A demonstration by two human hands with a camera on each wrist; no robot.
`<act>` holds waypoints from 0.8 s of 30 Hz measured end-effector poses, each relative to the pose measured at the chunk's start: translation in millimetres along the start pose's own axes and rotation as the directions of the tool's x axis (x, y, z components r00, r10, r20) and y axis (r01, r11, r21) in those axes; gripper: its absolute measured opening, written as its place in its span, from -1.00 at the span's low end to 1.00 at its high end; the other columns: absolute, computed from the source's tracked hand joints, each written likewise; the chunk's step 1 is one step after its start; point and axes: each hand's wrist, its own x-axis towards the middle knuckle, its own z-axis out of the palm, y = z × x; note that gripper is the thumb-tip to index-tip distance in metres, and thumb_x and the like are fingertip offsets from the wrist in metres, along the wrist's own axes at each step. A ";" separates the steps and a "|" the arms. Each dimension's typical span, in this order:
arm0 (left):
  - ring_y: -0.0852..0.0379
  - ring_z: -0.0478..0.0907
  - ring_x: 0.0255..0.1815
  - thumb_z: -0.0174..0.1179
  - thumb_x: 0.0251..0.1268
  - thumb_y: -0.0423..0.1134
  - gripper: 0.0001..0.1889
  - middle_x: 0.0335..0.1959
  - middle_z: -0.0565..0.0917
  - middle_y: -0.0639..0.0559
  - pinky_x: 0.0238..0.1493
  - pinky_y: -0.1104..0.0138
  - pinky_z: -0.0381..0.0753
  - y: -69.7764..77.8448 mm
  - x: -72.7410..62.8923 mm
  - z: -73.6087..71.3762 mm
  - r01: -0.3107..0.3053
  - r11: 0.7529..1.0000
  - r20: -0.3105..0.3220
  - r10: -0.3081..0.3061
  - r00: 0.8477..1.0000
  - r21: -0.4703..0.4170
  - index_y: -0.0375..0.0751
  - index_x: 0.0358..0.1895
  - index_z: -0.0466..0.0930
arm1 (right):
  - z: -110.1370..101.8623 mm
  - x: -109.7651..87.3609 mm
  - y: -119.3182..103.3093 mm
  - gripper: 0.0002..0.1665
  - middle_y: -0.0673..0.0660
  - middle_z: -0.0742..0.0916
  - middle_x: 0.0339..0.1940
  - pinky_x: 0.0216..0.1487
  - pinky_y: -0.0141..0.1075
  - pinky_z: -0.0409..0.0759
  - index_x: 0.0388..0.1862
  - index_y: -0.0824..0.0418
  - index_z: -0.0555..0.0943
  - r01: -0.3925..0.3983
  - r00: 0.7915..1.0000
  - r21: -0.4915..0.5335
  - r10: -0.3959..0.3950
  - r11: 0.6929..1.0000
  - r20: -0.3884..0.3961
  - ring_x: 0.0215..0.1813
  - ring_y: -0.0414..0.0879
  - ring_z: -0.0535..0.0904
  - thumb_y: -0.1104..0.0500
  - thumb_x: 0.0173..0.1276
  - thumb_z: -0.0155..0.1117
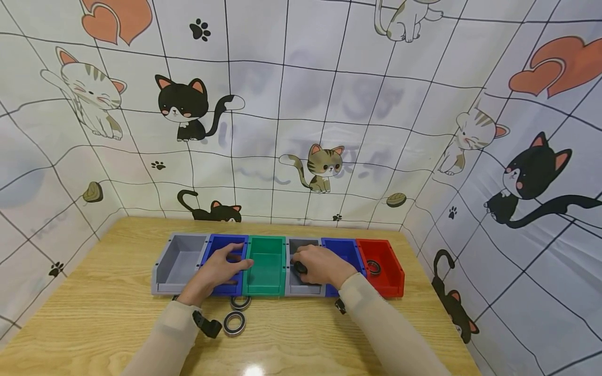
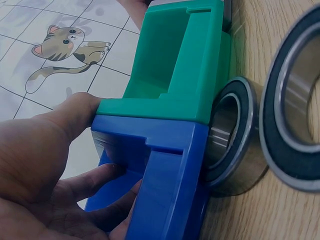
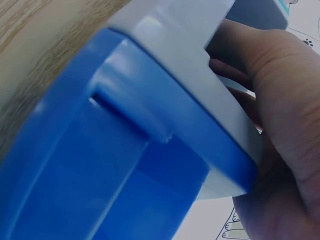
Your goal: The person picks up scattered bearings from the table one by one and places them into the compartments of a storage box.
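Note:
My left hand (image 1: 221, 269) reaches over a blue bin (image 1: 213, 243), its fingers inside and its thumb at the wall shared with the green bin (image 1: 267, 261). The left wrist view shows those fingers (image 2: 97, 180) spread loosely, with nothing seen between them. My right hand (image 1: 324, 263) dips into a grey bin (image 1: 305, 290) right of the green one; a small dark object (image 1: 300, 267) shows by its thumb. The fingertips are hidden, so I cannot tell whether they hold it. Two ball bearings, one (image 1: 234, 324) nearer and one (image 1: 240, 303) against the bins, are on the table.
The row also has a grey bin (image 1: 181, 261) at far left, a second blue bin (image 1: 345, 250), and a red bin (image 1: 388, 261) at right, with a bearing (image 1: 373, 267) inside. Behind the wooden table (image 1: 94, 313) hangs a cat-print curtain (image 1: 263, 130).

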 end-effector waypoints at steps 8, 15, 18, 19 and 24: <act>-0.41 0.77 0.38 0.45 0.71 0.01 -0.11 0.60 0.55 -0.51 0.23 -0.16 0.94 -1.3 -0.1 0.2 0.001 1.000 0.002 -0.001 1.000 -0.002 -0.21 0.88 0.25 | 3.0 1.4 -1.2 -0.45 0.10 0.88 0.22 0.27 -0.09 0.93 0.42 0.09 0.83 -0.008 1.000 -0.011 0.009 1.000 0.007 0.09 -0.07 0.82 0.03 0.53 0.73; -0.42 0.77 0.40 0.45 0.72 0.01 -0.11 0.63 0.54 -0.52 0.23 -0.15 0.94 -2.8 -0.1 0.2 -0.004 1.000 -0.001 0.004 1.000 0.001 -0.20 0.88 0.24 | 7.7 3.3 -0.3 -0.46 0.08 0.89 0.18 0.22 -0.10 0.94 0.39 0.08 0.85 -0.005 1.000 -0.042 0.005 0.999 -0.009 0.06 -0.08 0.83 0.01 0.51 0.74; -0.43 0.76 0.41 0.45 0.72 0.01 -0.11 0.63 0.53 -0.53 0.23 -0.14 0.95 -3.1 -0.1 0.5 -0.005 1.000 0.000 0.005 1.000 0.002 -0.20 0.88 0.24 | 8.7 2.3 -0.5 -0.49 0.07 0.89 0.15 0.19 -0.09 0.94 0.37 0.07 0.86 0.004 1.000 -0.069 -0.006 0.998 -0.019 0.02 -0.07 0.84 -0.01 0.53 0.73; -0.43 0.76 0.41 0.44 0.72 0.01 -0.11 0.63 0.53 -0.53 0.23 -0.14 0.95 -2.9 -0.3 0.5 -0.006 1.000 0.000 0.006 1.000 0.002 -0.21 0.88 0.24 | 9.0 2.2 -0.4 -0.50 0.07 0.89 0.15 0.18 -0.09 0.95 0.37 0.07 0.86 0.007 1.000 -0.077 -0.009 0.997 -0.022 0.01 -0.08 0.84 -0.01 0.53 0.72; -0.44 0.76 0.41 0.45 0.71 0.01 -0.11 0.63 0.54 -0.53 0.22 -0.15 0.95 -2.2 -0.1 1.0 -0.009 1.000 -0.005 0.009 1.000 0.002 -0.21 0.88 0.25 | 7.5 0.5 -1.0 -0.48 0.08 0.88 0.18 0.19 -0.08 0.95 0.40 0.07 0.85 0.009 1.000 -0.084 -0.011 0.996 -0.025 0.02 -0.06 0.84 -0.03 0.55 0.70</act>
